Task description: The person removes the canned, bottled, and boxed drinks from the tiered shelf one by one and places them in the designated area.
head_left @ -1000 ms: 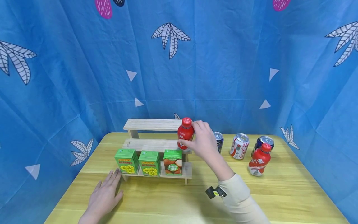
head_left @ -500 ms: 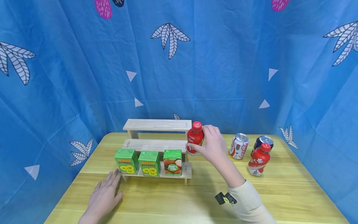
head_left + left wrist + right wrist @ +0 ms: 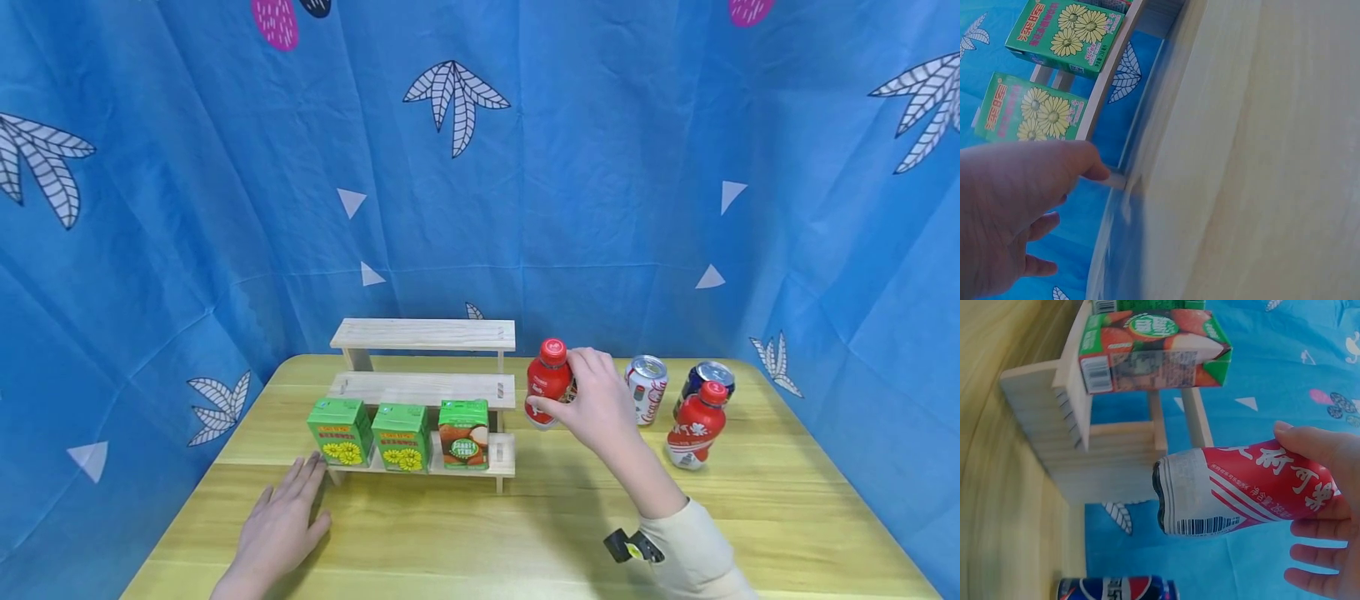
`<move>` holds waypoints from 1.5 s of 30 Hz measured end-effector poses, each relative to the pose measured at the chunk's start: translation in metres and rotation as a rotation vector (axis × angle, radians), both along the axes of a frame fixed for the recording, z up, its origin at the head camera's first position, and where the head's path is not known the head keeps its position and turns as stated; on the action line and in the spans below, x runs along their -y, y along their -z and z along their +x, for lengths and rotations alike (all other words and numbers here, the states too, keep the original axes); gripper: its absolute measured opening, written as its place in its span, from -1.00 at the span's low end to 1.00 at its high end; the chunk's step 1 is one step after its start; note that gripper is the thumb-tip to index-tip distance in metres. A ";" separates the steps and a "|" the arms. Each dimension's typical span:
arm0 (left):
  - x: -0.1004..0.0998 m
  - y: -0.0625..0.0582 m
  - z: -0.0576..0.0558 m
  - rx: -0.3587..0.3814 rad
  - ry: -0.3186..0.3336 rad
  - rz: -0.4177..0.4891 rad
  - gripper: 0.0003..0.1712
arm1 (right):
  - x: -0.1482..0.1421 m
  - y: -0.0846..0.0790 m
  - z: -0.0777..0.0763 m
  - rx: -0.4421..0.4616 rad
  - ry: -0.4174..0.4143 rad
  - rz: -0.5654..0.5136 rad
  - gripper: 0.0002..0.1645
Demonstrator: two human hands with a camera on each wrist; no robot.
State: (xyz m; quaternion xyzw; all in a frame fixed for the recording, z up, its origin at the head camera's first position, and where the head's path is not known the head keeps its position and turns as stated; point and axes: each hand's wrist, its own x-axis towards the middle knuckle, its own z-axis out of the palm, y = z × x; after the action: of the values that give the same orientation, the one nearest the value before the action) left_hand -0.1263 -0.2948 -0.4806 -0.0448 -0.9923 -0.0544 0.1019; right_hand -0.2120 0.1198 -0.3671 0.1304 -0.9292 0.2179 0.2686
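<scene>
My right hand [image 3: 597, 400] grips a red-and-white cola bottle [image 3: 549, 379] round its upper part, just right of the wooden shelf [image 3: 422, 335]. In the right wrist view the bottle's base [image 3: 1175, 494] is off the table. My left hand [image 3: 281, 518] lies on the table with its fingers extended, its fingertips by the shelf's front left leg [image 3: 1116, 180]. On the lowest tier stand two green chrysanthemum drink cartons [image 3: 341, 432] and a green-and-brown fruit drink carton [image 3: 463, 437]. The middle and top tiers hold nothing.
On the wooden table [image 3: 600, 533] at right stand a white Coca-Cola can [image 3: 647, 387], a dark blue can [image 3: 705, 379] and a second red bottle [image 3: 696, 427]. A blue Pepsi can [image 3: 1116, 589] shows in the right wrist view. Blue curtains [image 3: 615, 167] surround the table.
My right hand has carried the bottle rightward and toward me, from over the middle tier to beside the shelf. It now hides the Pepsi can in the head view. My left hand has stayed still.
</scene>
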 end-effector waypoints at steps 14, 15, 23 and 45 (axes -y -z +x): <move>0.000 0.000 0.000 -0.022 0.014 -0.006 -0.19 | -0.029 0.024 0.001 0.005 0.036 0.067 -0.13; 0.000 0.000 0.000 -0.022 0.014 -0.006 -0.19 | -0.030 0.025 0.001 0.010 0.039 0.072 -0.13; 0.000 0.000 -0.001 -0.034 0.017 -0.004 -0.19 | -0.047 0.033 0.001 0.001 0.043 0.096 -0.15; 0.000 0.002 -0.001 -0.011 0.002 0.000 -0.17 | -0.080 0.058 0.000 0.013 0.083 0.119 -0.08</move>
State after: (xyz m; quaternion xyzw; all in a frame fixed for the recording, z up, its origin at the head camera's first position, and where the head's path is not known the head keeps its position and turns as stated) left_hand -0.1275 -0.2950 -0.4822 -0.0459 -0.9917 -0.0543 0.1075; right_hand -0.2122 0.1997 -0.4254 0.1061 -0.9468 0.1517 0.2633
